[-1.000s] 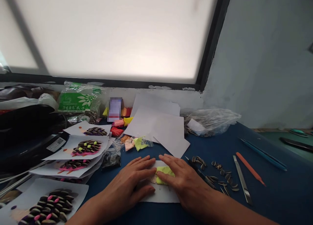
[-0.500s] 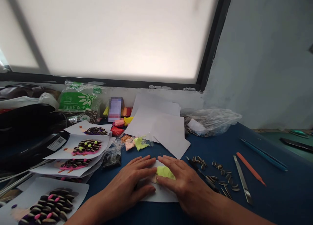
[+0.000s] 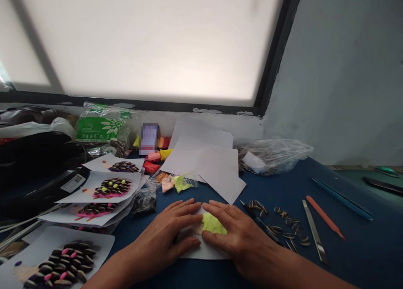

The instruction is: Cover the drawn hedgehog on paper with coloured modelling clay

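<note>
A white sheet of paper (image 3: 206,254) lies on the blue table between my hands. Pressed flat on it is a patch of yellow-green modelling clay (image 3: 213,224), with a small beige clay piece (image 3: 197,228) at its left side. My left hand (image 3: 171,227) rests on the sheet's left part, fingers stretched out, fingertips beside the beige piece and the clay's left edge. My right hand (image 3: 234,230) is open too, its thumb and fingers spread around the yellow-green clay and touching its edges. The fingers partly cover the sheet and the clay.
Finished paper hedgehogs with sunflower-seed spines (image 3: 113,187) are stacked at left. Opened clay packets (image 3: 181,183) and white sheets (image 3: 217,167) lie behind my hands. To the right are loose seeds (image 3: 296,228), a black pen (image 3: 248,209), a metal blade tool (image 3: 315,232), an orange tool (image 3: 325,217) and blue tweezers (image 3: 343,199).
Both hands stay in nearly the same place on the sheet. The right-hand fingers have shifted very slightly around the yellow-green clay, and the view has turned a little.
</note>
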Motion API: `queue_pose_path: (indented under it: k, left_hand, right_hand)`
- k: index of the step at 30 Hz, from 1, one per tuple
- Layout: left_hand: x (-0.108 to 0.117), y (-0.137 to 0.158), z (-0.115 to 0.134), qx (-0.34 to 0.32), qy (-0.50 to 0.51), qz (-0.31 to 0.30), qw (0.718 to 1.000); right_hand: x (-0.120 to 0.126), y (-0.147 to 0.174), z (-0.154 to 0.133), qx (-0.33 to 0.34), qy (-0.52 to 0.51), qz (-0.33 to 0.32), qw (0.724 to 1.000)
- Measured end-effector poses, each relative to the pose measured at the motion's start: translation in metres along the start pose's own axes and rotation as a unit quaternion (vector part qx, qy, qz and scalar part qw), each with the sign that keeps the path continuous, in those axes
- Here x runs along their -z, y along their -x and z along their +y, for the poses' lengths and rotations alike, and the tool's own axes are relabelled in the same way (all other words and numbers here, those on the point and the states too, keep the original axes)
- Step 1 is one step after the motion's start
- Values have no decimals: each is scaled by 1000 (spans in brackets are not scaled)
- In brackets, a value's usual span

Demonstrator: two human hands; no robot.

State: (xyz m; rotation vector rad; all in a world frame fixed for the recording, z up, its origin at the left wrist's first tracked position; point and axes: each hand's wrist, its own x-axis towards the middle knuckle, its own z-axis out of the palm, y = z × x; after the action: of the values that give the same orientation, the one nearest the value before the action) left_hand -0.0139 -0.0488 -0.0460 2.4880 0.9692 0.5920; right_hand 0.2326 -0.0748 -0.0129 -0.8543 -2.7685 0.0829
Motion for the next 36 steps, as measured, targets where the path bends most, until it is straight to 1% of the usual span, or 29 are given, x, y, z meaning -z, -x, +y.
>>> queue_pose_path:
  k: [4,7,12,19,25,31,36]
  left_hand:
    - [1,3,0,-14,7,17,1000]
    - [2,4,0,-18,4,10,1000]
    - [1,5,0,-10,-11,-1,1000]
    - [1,5,-1,-26,-3,11,1000]
    - [5,3,4,-16,1,11,1000]
    - [3,3,2,-17,-2,16,1000]
    - [0,5,0,-23,-5,20,1000]
  right_hand:
    - [0,-1,-1,5,3,0,1000]
    - [0,-1,-2,5,1,1,1000]
    - [-3,0,0,-33,-3,10,999]
    - [-6,-2,4,-59,-12,-18,998]
    - [-8,-1,6,-46,-4,-2,999]
    - [-3,0,3,-45,2,16,999]
    - [-1,0,2,-37,-2,6,999]
